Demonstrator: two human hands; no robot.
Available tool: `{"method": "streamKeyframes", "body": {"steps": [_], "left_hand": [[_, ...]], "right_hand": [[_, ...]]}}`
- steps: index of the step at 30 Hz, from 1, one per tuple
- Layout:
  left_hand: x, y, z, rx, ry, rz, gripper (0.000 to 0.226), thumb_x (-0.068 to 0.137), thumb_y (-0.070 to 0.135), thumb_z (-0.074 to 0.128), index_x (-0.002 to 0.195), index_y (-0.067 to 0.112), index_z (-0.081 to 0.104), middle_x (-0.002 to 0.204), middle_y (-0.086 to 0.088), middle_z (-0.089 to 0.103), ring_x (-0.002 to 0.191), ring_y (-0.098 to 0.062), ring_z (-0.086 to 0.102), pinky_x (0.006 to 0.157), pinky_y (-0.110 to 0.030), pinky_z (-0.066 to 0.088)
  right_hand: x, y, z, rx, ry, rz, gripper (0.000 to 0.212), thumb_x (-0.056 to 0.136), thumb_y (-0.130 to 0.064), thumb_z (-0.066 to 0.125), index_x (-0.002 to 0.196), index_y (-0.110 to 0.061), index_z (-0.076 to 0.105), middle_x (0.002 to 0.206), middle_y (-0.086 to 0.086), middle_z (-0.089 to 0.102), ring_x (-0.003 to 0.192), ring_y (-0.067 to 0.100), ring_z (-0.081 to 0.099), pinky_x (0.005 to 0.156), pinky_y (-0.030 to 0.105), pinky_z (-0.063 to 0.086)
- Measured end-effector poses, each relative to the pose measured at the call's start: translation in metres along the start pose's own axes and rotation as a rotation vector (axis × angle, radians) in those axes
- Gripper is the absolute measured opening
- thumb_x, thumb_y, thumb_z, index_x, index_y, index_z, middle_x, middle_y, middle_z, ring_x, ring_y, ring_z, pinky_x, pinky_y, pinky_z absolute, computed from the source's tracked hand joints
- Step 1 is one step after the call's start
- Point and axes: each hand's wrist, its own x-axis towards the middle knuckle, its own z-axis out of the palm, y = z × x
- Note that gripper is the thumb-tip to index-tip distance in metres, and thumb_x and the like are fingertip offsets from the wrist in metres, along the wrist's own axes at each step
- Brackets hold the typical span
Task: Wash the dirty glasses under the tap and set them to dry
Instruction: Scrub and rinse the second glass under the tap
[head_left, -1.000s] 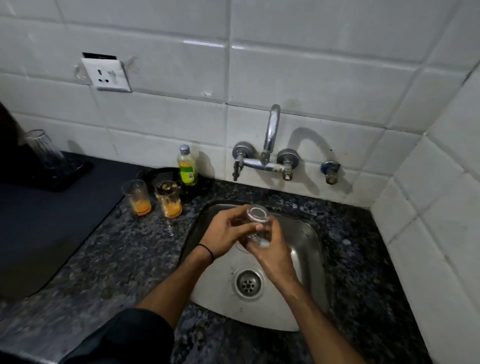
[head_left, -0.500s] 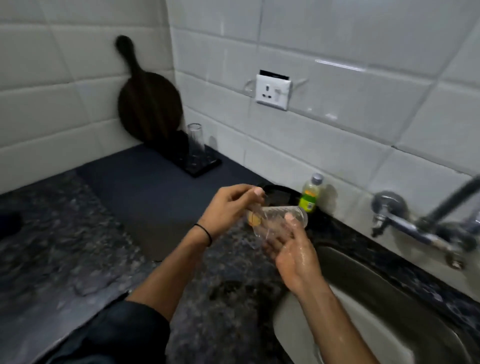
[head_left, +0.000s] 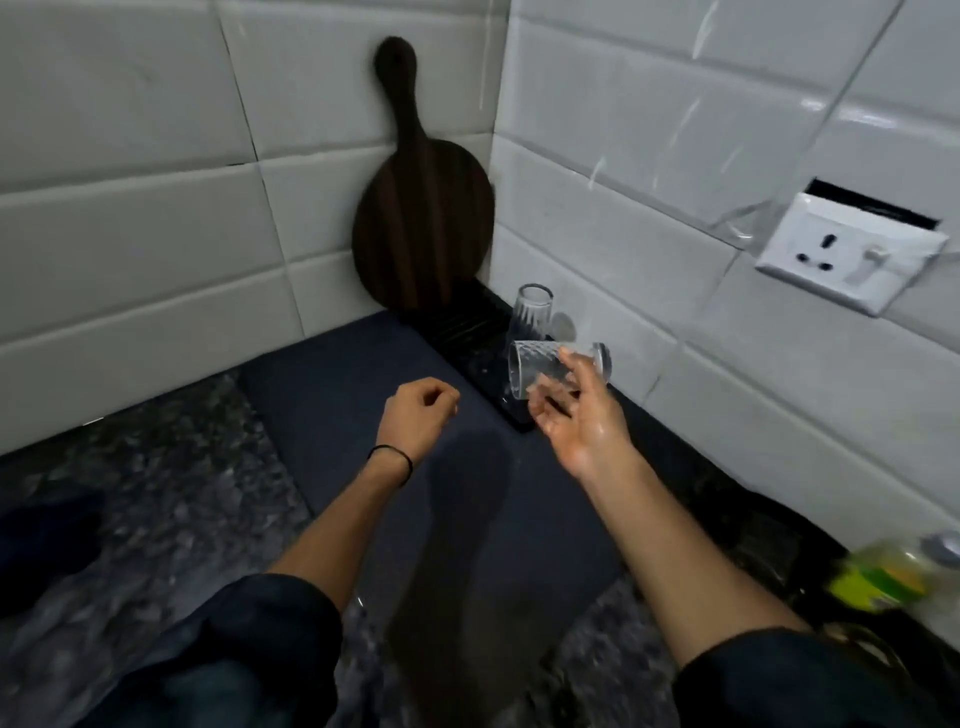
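Over the speckled granite counter (head_left: 156, 493) and dark blue mat (head_left: 363, 395), left grip (head_left: 415, 415) has let go: loosely curled, empty. Right grip (head_left: 576, 421) alone holds the clear ribbed glass (head_left: 545, 371), on its side above the black drying tray (head_left: 467, 338), near an upturned clear glass (head_left: 531, 312). Away from the sink now; washing looks done, placing next.

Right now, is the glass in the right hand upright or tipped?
Tipped: the glass lies sideways in the right hand, rim left, base right.
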Motion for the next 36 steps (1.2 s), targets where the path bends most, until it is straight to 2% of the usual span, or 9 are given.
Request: {"method": "streamKeyframes", "body": {"steps": [2, 6, 9, 12, 15, 20, 31, 34, 36], "left_hand": [[0.031, -0.011, -0.001, 0.087, -0.003, 0.013, 0.015, 0.095, 0.019, 0.056, 0.089, 0.023, 0.070, 0.091, 0.001, 0.072, 0.085, -0.017, 0.067, 0.079, -0.033, 0.056], [0.080, -0.032, 0.005, 0.314, -0.050, 0.033, 0.020, 0.097, 0.023, 0.052, 0.107, 0.019, 0.068, 0.109, -0.003, 0.067, 0.096, -0.022, 0.062, 0.085, -0.039, 0.053], [0.101, -0.053, 0.016, 0.501, -0.057, 0.089, 0.027, 0.096, 0.027, 0.052, 0.117, 0.018, 0.065, 0.125, -0.003, 0.059, 0.116, -0.026, 0.055, 0.093, -0.041, 0.047], [0.110, -0.071, 0.027, 0.607, -0.091, 0.095, 0.042, 0.098, 0.035, 0.050, 0.137, 0.022, 0.053, 0.155, -0.003, 0.036, 0.144, -0.028, 0.028, 0.114, -0.050, 0.028], [0.113, -0.082, 0.036, 0.610, -0.126, 0.054, 0.052, 0.099, 0.041, 0.046, 0.148, 0.028, 0.038, 0.164, 0.000, 0.016, 0.151, -0.026, 0.008, 0.120, -0.054, 0.009], [0.111, -0.094, 0.046, 0.594, -0.102, 0.060, 0.057, 0.098, 0.044, 0.046, 0.152, 0.031, 0.031, 0.166, 0.002, 0.009, 0.153, -0.022, -0.003, 0.121, -0.049, -0.003], [0.114, -0.090, 0.041, 0.606, -0.145, 0.039, 0.059, 0.096, 0.041, 0.050, 0.151, 0.031, 0.032, 0.165, 0.002, 0.013, 0.152, -0.023, 0.001, 0.121, -0.049, 0.000], [0.103, -0.075, 0.038, 0.608, -0.143, 0.067, 0.056, 0.094, 0.033, 0.054, 0.148, 0.022, 0.039, 0.158, -0.004, 0.032, 0.147, -0.024, 0.024, 0.120, -0.050, 0.013], [0.085, -0.064, 0.040, 0.572, -0.116, 0.138, 0.047, 0.093, 0.029, 0.055, 0.139, 0.018, 0.050, 0.145, -0.004, 0.049, 0.134, -0.024, 0.044, 0.115, -0.048, 0.026]], "right_hand": [[0.036, 0.004, 0.022, -0.141, 0.056, -0.142, 0.030, 0.083, -0.019, 0.079, 0.099, -0.018, 0.053, 0.090, 0.006, 0.064, 0.075, 0.020, 0.062, 0.069, 0.030, 0.055], [0.098, 0.020, 0.045, -0.508, 0.136, -0.419, 0.057, 0.072, -0.022, 0.087, 0.117, -0.024, 0.052, 0.109, 0.004, 0.069, 0.091, 0.019, 0.070, 0.075, 0.028, 0.059], [0.128, 0.034, 0.054, -0.770, 0.175, -0.590, 0.048, 0.069, -0.021, 0.088, 0.099, -0.037, 0.054, 0.112, 0.007, 0.066, 0.098, 0.022, 0.067, 0.084, 0.027, 0.056], [0.149, 0.047, 0.057, -0.938, 0.200, -0.622, 0.050, 0.069, -0.026, 0.088, 0.107, -0.028, 0.056, 0.115, 0.004, 0.061, 0.099, 0.019, 0.064, 0.096, 0.044, 0.052], [0.165, 0.059, 0.057, -1.026, 0.227, -0.612, 0.053, 0.070, -0.029, 0.088, 0.112, -0.020, 0.057, 0.118, 0.002, 0.058, 0.106, 0.022, 0.062, 0.101, 0.056, 0.045], [0.178, 0.069, 0.057, -1.086, 0.259, -0.618, 0.056, 0.075, -0.024, 0.087, 0.119, -0.009, 0.055, 0.123, 0.004, 0.056, 0.114, 0.024, 0.059, 0.104, 0.051, 0.044], [0.162, 0.062, 0.042, -1.213, 0.178, -0.566, 0.069, 0.079, -0.028, 0.084, 0.133, -0.006, 0.048, 0.129, 0.008, 0.048, 0.117, 0.024, 0.054, 0.103, 0.040, 0.046], [0.131, 0.053, 0.020, -1.160, 0.132, -0.572, 0.045, 0.083, -0.030, 0.080, 0.119, -0.012, 0.060, 0.118, -0.002, 0.052, 0.105, 0.015, 0.058, 0.093, 0.033, 0.052], [0.101, 0.045, -0.004, -1.111, 0.100, -0.573, 0.026, 0.087, -0.028, 0.076, 0.106, -0.015, 0.067, 0.110, -0.003, 0.059, 0.097, 0.010, 0.062, 0.083, 0.027, 0.053]]}}
